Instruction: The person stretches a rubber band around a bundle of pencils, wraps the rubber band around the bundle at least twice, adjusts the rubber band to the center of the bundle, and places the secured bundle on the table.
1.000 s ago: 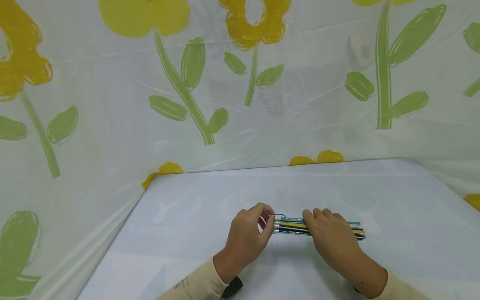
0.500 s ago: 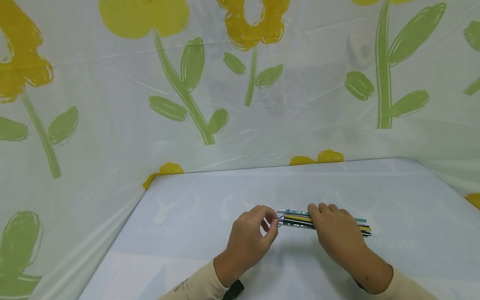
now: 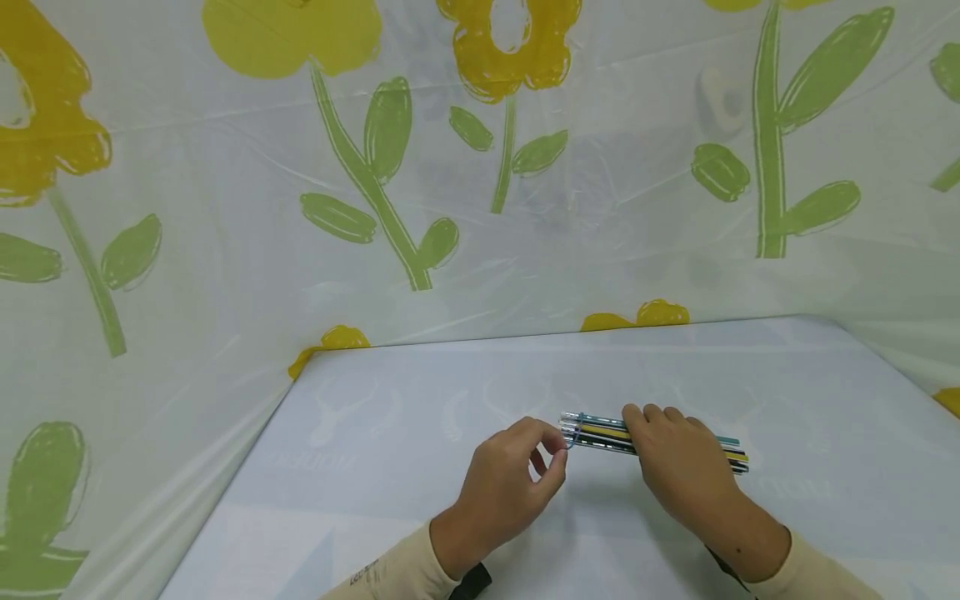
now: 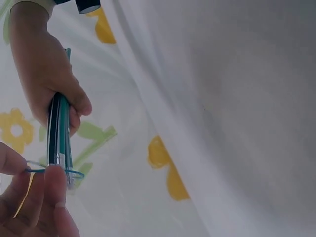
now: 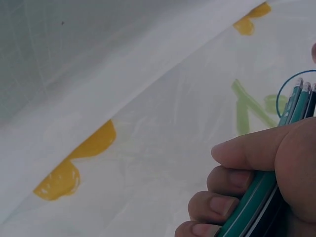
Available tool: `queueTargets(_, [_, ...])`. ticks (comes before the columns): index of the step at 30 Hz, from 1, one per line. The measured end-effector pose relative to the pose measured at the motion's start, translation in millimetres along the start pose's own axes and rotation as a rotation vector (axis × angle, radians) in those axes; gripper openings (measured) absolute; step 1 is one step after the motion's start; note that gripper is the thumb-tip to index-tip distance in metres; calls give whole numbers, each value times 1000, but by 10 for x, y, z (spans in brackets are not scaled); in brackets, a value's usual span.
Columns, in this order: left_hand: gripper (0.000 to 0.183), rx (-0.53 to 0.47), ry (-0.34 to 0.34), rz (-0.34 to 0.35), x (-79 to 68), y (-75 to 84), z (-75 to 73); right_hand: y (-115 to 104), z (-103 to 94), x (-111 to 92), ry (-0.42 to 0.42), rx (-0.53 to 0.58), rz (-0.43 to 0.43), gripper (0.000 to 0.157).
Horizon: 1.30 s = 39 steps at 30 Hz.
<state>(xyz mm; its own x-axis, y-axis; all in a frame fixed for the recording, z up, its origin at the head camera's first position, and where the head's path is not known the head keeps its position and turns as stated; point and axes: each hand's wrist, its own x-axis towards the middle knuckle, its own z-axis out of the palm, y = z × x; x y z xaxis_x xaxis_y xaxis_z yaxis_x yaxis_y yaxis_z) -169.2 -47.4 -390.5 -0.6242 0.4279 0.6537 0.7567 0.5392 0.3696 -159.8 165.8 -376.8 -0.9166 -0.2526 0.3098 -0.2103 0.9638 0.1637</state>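
Pencils, one bundle (image 3: 600, 434): teal, black and yellow, silvery ends leftward; held above the desk (image 3: 390, 467). Band (image 4: 77, 173), thin, blue: looped about those ends. Right hand (image 3: 681, 460): grip closed round the bundle. Left hand (image 3: 504, 483): grip narrow, fingertips holding the band. Sleeves (image 3: 401, 567): pale. Sheet (image 3: 600, 258), white, printed with yellow flowers and green leaves: behind the desk.

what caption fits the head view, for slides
Right grip holding pencils, left grip pinching a blue band around them.
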Motion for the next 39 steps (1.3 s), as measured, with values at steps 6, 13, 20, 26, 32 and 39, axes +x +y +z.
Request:
queueTargets(6, [1,-21,-36,28,-15,44,5,8,14,11,-10,8,8,39])
queueTargets(13, [2,-37,-80,10,-12,60,7,10,21,29,-21,22,17,39])
queueTargets(20, [3,-15,-93,24,-6,62,7,8,30,19,-46,96,3,34])
queueTargets(26, [1,-68,-110,63,-17,75,18,22,55,7,-30,138,-14,30])
queueTargets(32, [2,-116,-121,129,-27,85,14,24,58,4,-23,128,-16,32])
queueTargets(39, [6,-138,-125,182,-36,94,7,17,64,-1,-8,111,-29,34])
